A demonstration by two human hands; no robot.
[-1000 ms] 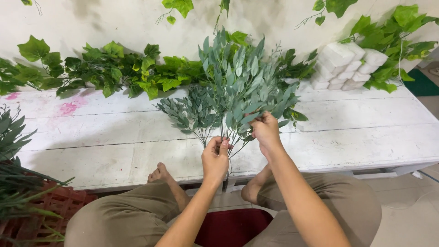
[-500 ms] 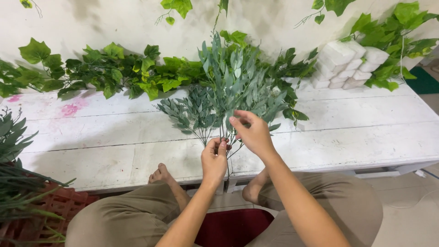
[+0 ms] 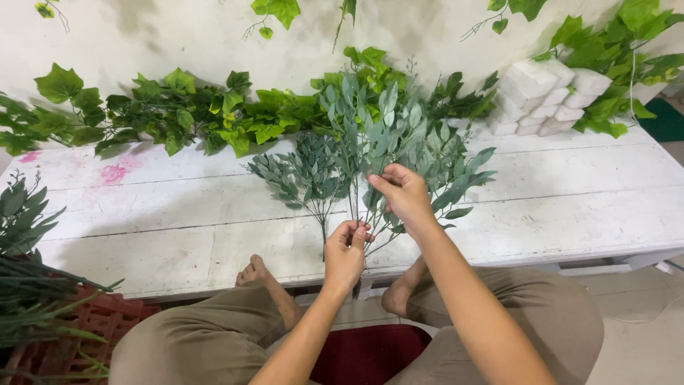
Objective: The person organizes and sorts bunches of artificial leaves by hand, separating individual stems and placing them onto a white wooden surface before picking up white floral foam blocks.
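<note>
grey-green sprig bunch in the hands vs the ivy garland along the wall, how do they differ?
Colour: the sprig bunch is dull grey-green; the ivy garland is bright green.
Leaf shape: the bunch has narrow, pointed leaves; the garland has broad, lobed ones.
Pose: the bunch stands upright, its stems pinched by the left hand with the right hand among its stems; the garland lies untouched along the back of the white table.
Both are leafy greenery.

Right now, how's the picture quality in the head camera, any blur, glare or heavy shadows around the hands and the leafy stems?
Head view: even, soft light, no glare; the left hand and right hand look sharp, as do the grey-green stems they hold. A soft shadow falls on the white table left of the stems. Straight table edges bow slightly toward the frame's sides, a mild wide-angle distortion.
</note>
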